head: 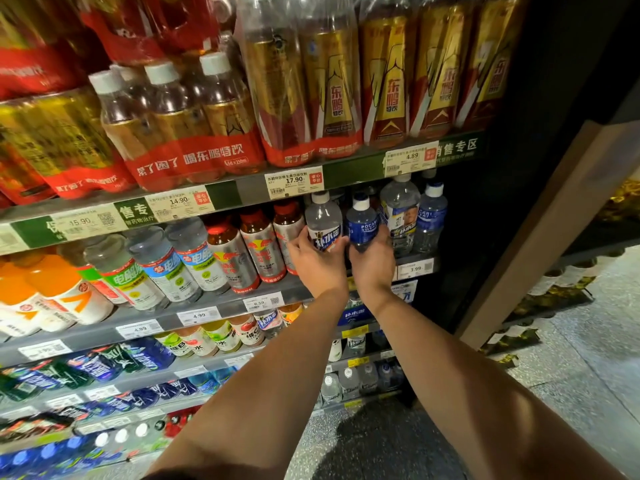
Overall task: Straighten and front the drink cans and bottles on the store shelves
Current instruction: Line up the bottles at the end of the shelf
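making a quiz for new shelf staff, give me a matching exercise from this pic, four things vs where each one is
Things:
1. clear bottle
2. blue bottle
3. gold bottles
4. orange bottles

Places:
A. far left, same shelf as the hands
B. in the right hand
C. shelf above the hands
D. in the left hand

Pairs: 1-D, 2-B, 3-C, 4-A

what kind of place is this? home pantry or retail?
Retail, most likely a supermarket or convenience store drinks aisle. Tiered shelves carry printed price tags on the shelf edge, with rows of bottled drinks and shrink-wrapped multipacks. The left hand and right hand each grip a bottle on the shelf.
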